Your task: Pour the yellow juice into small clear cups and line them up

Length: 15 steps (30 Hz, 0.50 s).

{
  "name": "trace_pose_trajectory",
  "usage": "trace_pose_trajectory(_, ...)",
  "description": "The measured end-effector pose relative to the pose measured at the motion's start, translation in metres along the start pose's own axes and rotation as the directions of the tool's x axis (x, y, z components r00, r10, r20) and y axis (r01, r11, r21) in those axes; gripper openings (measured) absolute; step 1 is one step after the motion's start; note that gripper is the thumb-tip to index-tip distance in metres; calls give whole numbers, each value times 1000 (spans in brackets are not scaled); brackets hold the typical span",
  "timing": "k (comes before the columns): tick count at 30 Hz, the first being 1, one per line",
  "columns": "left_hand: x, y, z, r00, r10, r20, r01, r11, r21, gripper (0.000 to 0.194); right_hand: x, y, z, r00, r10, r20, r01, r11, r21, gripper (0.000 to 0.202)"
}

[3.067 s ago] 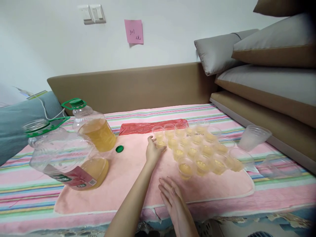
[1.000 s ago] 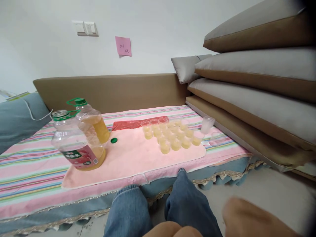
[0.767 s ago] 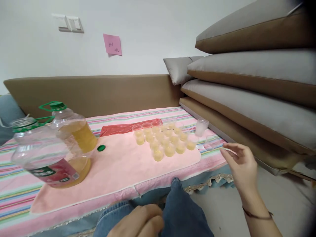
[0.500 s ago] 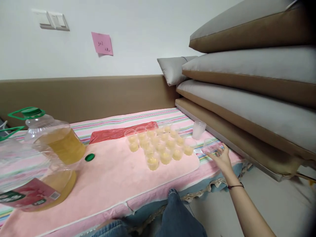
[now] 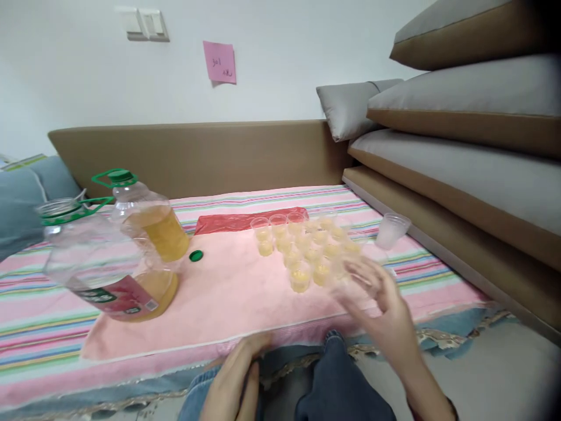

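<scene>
My right hand (image 5: 385, 304), blurred by motion, is closed round a clear plastic cup (image 5: 344, 282) at the right front of a group of cups. Several clear cups with a little yellow juice (image 5: 300, 279) stand close together on the pink cloth (image 5: 228, 292). My left hand (image 5: 236, 377) rests over my leg with fingers stretched out and nothing visible in it. On the left stand an uncapped juice bottle (image 5: 127, 295) and, behind it, a capped bottle (image 5: 158, 228). A green cap (image 5: 196, 255) lies beside them.
A stack of nested cups (image 5: 392, 231) stands at the right, near piled grey and brown cushions (image 5: 464, 158). Behind the cups lies a red plastic bag (image 5: 249, 221). A brown backboard (image 5: 197, 155) runs along the wall, and a striped sheet (image 5: 39, 345) covers the surface.
My right hand has brought a clear cup leftward from the right side to the group. My left hand has come into view at the bottom. The camera has turned left.
</scene>
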<state>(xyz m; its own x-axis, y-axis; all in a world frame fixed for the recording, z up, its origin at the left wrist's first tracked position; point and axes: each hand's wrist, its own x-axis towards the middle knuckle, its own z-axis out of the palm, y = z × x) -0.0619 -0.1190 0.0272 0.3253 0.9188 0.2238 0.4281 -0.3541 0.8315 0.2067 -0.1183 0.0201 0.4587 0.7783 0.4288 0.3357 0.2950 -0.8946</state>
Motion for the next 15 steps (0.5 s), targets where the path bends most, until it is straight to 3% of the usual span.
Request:
trace_pose_trajectory(2,17,-4,10,998,-46,-50,44,998,-44,35,-11,-16,42,983,25,182,-34,998,45,58)
trace_pose_trajectory(3,26,-7,15,989,-104,-104,87,983,-160,36,-15,-18,62,975,38,217,-56,996,74,57)
trace_pose_trajectory(7,53,-26,32,915,-328,-234,200,874,-442,43,-23,5,123,975,145,171,-165,980,115,48)
trace_pose_trajectory(11,57,-53,45,870,-433,-237,239,790,-565,47,-30,32,147,966,226,123,-239,965,104,48)
trace_pose_trajectory(15,49,-73,58,872,-455,-179,251,731,-634,48,-33,44,152,954,278,109,-286,955,72,51)
